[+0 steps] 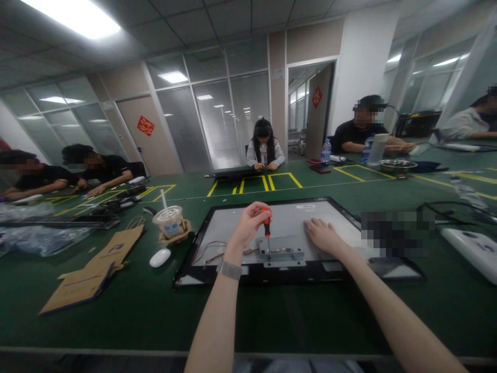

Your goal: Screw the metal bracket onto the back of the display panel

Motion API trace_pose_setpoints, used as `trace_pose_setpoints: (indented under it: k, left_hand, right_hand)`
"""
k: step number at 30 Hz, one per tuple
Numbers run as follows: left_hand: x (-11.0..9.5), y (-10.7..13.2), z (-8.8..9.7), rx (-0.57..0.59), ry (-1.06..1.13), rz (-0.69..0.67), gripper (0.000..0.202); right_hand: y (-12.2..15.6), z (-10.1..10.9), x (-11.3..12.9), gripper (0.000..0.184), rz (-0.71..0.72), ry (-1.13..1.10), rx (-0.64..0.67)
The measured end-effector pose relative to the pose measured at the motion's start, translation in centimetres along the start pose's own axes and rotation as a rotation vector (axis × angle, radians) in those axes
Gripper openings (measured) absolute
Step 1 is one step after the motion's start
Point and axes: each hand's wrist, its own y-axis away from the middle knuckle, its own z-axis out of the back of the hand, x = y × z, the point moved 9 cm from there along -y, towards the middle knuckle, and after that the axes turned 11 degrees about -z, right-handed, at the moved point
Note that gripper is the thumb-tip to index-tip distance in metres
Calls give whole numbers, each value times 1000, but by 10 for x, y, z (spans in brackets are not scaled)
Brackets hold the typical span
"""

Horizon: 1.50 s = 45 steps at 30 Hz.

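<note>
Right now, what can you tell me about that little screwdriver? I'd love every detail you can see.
The screwdriver has an orange-and-black handle, probably plastic, and a thin shaft that looks like metal. It stands nearly upright, shaft down, with the left hand gripping the handle near its top. Its lower end reaches the metal bracket on the large framed panel; whether the tip sits in a screw is too small to tell.

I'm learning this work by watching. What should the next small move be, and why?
Probably a small turn of the screwdriver by the left hand, which grips it nearly upright, pointing down at the metal bracket; the right hand lies on the panel, which may help steady it.
</note>
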Motion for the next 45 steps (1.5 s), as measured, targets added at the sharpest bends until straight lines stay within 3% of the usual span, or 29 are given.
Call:
trace_pose_setpoints:
  k: [7, 12, 17, 25, 33, 39, 45]
  left_hand:
    - [-1, -1, 10, -111, -52, -34, 23]
    - [2, -1, 2, -35, 42, 7, 27]
    - [3, -1, -5, -30, 145, 15, 21]
    - [6, -1, 1, -43, -13, 0, 24]
    - [6, 2, -18, 11, 114, 38, 22]
    - [13, 1, -14, -18, 22, 14, 29]
    - [12, 2, -25, 30, 124, 34, 31]
  right_hand:
    - [0, -1, 1, 50, 7, 12, -9]
    - [-1, -1, 0, 48, 0, 0, -2]
    - [-1, 0, 1, 48, 8, -6, -11]
    - [2, 1, 4, 49, 12, 12, -13]
    - [0, -1, 1, 50, 14, 0, -24]
    - [2, 0, 1, 48, 6, 9, -13]
    - [2, 0, 1, 49, -2, 24, -7]
